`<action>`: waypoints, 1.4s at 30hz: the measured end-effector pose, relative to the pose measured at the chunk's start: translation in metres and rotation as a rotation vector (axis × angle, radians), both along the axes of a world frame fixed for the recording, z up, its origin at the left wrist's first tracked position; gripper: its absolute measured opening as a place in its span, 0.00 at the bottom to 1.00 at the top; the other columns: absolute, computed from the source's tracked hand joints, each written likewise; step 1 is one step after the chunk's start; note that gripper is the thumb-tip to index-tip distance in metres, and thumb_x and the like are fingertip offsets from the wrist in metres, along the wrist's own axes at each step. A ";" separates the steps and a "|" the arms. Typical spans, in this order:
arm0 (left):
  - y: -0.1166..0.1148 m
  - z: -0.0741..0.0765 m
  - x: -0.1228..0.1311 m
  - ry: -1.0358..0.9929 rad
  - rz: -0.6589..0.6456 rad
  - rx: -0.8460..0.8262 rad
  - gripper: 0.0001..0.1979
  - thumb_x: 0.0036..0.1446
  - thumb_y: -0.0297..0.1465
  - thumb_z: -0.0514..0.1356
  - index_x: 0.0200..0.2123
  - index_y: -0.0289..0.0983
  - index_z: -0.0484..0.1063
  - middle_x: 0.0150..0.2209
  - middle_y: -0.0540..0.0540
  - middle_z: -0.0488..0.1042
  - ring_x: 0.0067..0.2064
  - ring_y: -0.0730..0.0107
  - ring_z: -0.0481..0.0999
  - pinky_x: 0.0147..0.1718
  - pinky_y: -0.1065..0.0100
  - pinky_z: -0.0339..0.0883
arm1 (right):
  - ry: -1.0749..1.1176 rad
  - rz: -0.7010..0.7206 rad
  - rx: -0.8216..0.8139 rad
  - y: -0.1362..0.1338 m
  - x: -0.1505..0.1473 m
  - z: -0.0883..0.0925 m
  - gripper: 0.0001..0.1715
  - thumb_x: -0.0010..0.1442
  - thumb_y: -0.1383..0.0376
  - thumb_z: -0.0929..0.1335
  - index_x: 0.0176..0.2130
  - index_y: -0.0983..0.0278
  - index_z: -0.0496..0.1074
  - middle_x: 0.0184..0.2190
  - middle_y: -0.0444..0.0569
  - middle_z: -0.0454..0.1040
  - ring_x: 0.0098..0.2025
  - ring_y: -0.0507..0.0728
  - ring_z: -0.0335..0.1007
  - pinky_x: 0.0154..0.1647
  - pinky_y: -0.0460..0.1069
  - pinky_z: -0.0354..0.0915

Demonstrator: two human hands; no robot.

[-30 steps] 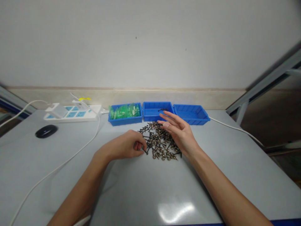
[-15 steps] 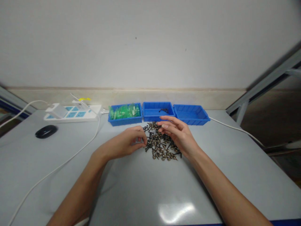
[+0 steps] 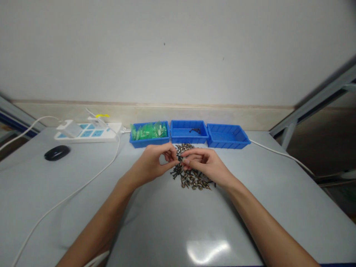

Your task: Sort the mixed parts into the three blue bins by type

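A loose pile of small black screws and brass-coloured screw-like pieces (image 3: pixel 194 181) lies on the table in front of me. Over its left edge, my left hand (image 3: pixel 157 159) is closed in a pinch, thumb and forefinger pointing right. My right hand (image 3: pixel 210 165) hovers above the pile, thumb and fingers pinched and pointing left. The fingertips of both hands almost meet over the dark screws. Whatever lies between them is too small to tell apart from the pile behind. Behind the pile, the middle blue bin (image 3: pixel 175 140) holds a few black screws (image 3: pixel 196 130).
The left blue bin (image 3: pixel 139 144) holds green plastic bags (image 3: pixel 150 131). A right blue bin (image 3: pixel 229 142) stands beside the middle one. At left are a white power strip (image 3: pixel 108 138), a black mouse (image 3: pixel 57 152) and a white cable (image 3: pixel 83 186). A wall rises behind.
My right hand has come down and left, its spread fingers closing into a pinch beside my left fingertips. My left hand has shifted slightly right. The view has turned a little.
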State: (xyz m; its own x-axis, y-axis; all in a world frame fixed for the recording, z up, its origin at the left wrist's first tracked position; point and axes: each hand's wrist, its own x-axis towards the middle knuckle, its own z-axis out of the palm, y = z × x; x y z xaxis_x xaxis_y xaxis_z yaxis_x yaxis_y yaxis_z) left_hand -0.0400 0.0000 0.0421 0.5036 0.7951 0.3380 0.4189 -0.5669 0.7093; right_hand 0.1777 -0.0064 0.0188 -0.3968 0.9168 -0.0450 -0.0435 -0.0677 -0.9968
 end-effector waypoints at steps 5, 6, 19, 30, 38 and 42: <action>0.000 0.000 -0.001 0.041 -0.048 -0.019 0.02 0.58 0.27 0.66 0.35 0.36 0.75 0.32 0.50 0.78 0.33 0.73 0.76 0.36 0.72 0.71 | 0.036 -0.059 -0.055 0.001 0.001 -0.003 0.11 0.50 0.59 0.79 0.34 0.61 0.82 0.26 0.46 0.80 0.29 0.54 0.77 0.37 0.51 0.73; 0.002 -0.002 -0.002 0.068 -0.041 0.003 0.02 0.59 0.27 0.65 0.36 0.36 0.76 0.33 0.49 0.79 0.34 0.72 0.77 0.37 0.71 0.71 | 0.054 -0.101 -0.047 0.002 0.001 -0.004 0.11 0.50 0.59 0.79 0.34 0.61 0.82 0.26 0.45 0.80 0.28 0.53 0.76 0.37 0.51 0.73; 0.023 -0.037 -0.021 0.382 0.120 0.204 0.10 0.59 0.21 0.61 0.40 0.37 0.80 0.40 0.43 0.83 0.43 0.61 0.81 0.46 0.62 0.74 | 0.273 -0.320 -0.013 0.006 0.004 0.005 0.26 0.54 0.60 0.76 0.53 0.52 0.75 0.58 0.49 0.76 0.53 0.61 0.76 0.58 0.58 0.68; 0.013 -0.017 -0.015 0.039 0.093 0.059 0.06 0.59 0.24 0.64 0.38 0.36 0.81 0.35 0.47 0.84 0.35 0.69 0.83 0.39 0.70 0.75 | 0.149 -0.270 0.036 0.007 0.005 -0.003 0.13 0.56 0.59 0.75 0.43 0.59 0.80 0.39 0.49 0.82 0.35 0.55 0.77 0.42 0.53 0.71; 0.006 -0.009 -0.006 -0.140 0.011 -0.083 0.03 0.59 0.28 0.67 0.37 0.35 0.82 0.36 0.46 0.84 0.38 0.68 0.83 0.41 0.69 0.76 | 0.090 -0.089 -0.027 0.001 -0.001 0.000 0.14 0.50 0.61 0.79 0.39 0.59 0.82 0.31 0.46 0.82 0.33 0.54 0.79 0.41 0.52 0.73; 0.004 -0.009 -0.002 -0.196 -0.001 -0.135 0.03 0.58 0.28 0.67 0.36 0.35 0.82 0.35 0.45 0.84 0.37 0.68 0.83 0.41 0.69 0.76 | 0.181 -0.075 -0.129 0.001 -0.002 -0.003 0.13 0.48 0.60 0.80 0.36 0.60 0.83 0.29 0.46 0.82 0.32 0.54 0.79 0.41 0.50 0.74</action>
State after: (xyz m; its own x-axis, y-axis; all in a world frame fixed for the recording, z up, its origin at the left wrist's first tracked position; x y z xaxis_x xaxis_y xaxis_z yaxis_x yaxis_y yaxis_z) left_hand -0.0423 0.0043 0.0328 0.4402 0.8391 0.3196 0.2652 -0.4616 0.8465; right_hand 0.1760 -0.0055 0.0155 -0.3398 0.9354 -0.0981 -0.2302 -0.1839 -0.9556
